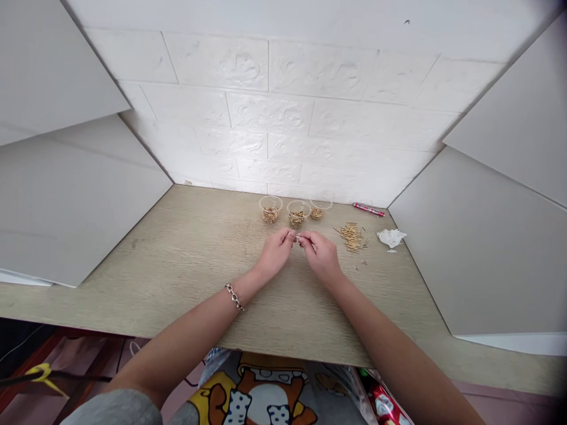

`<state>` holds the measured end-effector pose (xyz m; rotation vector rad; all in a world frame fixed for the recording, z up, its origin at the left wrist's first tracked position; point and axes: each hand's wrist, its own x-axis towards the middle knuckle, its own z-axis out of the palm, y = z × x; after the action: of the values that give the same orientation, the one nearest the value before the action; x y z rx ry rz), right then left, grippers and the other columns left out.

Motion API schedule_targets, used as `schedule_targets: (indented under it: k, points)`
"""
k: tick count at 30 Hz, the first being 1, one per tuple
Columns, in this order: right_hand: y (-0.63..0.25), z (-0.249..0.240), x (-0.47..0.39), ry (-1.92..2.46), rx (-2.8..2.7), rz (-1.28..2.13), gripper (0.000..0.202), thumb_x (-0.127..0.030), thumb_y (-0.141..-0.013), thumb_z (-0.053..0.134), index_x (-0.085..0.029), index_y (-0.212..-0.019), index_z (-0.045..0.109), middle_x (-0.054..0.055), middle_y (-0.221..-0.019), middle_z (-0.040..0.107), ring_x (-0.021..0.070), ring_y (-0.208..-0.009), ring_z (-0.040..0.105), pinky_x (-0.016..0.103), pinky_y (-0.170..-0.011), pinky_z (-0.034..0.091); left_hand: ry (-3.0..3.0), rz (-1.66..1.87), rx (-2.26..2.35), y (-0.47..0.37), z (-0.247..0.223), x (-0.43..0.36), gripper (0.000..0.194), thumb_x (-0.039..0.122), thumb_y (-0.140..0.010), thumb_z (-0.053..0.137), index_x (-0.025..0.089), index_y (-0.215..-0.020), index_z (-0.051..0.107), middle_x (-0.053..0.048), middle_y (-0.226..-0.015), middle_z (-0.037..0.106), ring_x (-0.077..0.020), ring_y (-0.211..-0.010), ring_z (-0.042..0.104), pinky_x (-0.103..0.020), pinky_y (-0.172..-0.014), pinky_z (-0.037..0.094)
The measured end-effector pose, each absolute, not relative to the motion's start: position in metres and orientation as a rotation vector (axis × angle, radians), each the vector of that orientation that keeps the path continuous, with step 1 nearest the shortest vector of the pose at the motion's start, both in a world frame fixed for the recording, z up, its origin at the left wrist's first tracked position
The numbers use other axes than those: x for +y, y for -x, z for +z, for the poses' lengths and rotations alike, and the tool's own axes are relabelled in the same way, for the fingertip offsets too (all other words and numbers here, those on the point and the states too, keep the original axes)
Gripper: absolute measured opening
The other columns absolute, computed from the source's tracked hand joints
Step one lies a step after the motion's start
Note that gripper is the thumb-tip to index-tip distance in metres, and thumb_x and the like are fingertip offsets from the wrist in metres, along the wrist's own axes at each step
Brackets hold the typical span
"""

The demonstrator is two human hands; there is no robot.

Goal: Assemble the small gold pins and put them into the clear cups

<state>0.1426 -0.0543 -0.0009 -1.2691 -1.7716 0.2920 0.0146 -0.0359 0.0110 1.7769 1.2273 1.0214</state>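
Sliver (298, 238) of something pale, too tiny to make out from where I'm standing, sits pinched between thumb and fingers of the left hand (277, 251) and right hand (322, 255), just in front of three clear plastic cups (289, 211) with gold bits (270, 216) inside, plus loose thin gold rods (352, 237) off right on the tabletop (186, 248)

Wood-grain table (177, 260): three clear cups (299, 211), loose pile of gold-coloured rods (352, 237), red tube (368, 209), crumpled white scrap (391, 238).
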Motion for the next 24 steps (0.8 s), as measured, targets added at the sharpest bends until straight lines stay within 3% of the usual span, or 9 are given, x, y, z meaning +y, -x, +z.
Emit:
schedule_targets:
  k: [8,14,19,24]
  points:
    - [-0.144,-0.003,-0.053,1.294,-1.710,0.326,0.021,-0.031,-0.078,0.044,-0.019,-0.091,0.056,0.004,-0.082,0.061,0.0143,-0.072,0.055,0.027,-0.067,0.043,-1.634,1.021,1.152,-0.014,0.011,-0.034,0.033,0.041,-0.077,0.038,0.015,-0.060,0.048,0.002,-0.056,0.045,-0.0094,-0.055,0.041,-0.021,-0.051,0.031]
    - [-0.143,-0.001,-0.056,1.368,-1.820,0.054,0.021,-0.032,-0.079,0.043,-0.019,-0.074,0.058,0.004,-0.071,0.057,0.0150,-0.068,0.052,0.028,-0.066,0.040,-1.013,0.948,1.007,-0.016,0.004,-0.028,0.029,0.040,-0.072,0.047,0.012,-0.070,0.053,-0.001,-0.061,0.054,-0.0049,-0.043,0.042,-0.019,-0.043,0.030]
    - [-0.138,-0.001,-0.057,1.337,-1.917,-0.033,0.023,-0.030,-0.081,0.040,-0.021,-0.088,0.060,0.006,-0.086,0.059,0.0173,-0.081,0.052,0.030,-0.075,0.038,-0.889,0.929,0.899,-0.018,-0.001,-0.028,0.025,0.037,-0.069,0.054,0.012,-0.067,0.055,0.001,-0.055,0.054,-0.0049,-0.047,0.046,-0.017,-0.044,0.031]
    - [-0.142,-0.005,-0.051,1.331,-1.800,0.127,0.023,-0.030,-0.079,0.042,-0.020,-0.089,0.060,0.005,-0.084,0.059,0.0153,-0.077,0.053,0.028,-0.072,0.041,-0.927,0.955,0.982,-0.016,-0.001,-0.024,0.024,0.036,-0.071,0.051,0.012,-0.069,0.053,0.000,-0.061,0.054,-0.0046,-0.046,0.047,-0.016,-0.040,0.028]
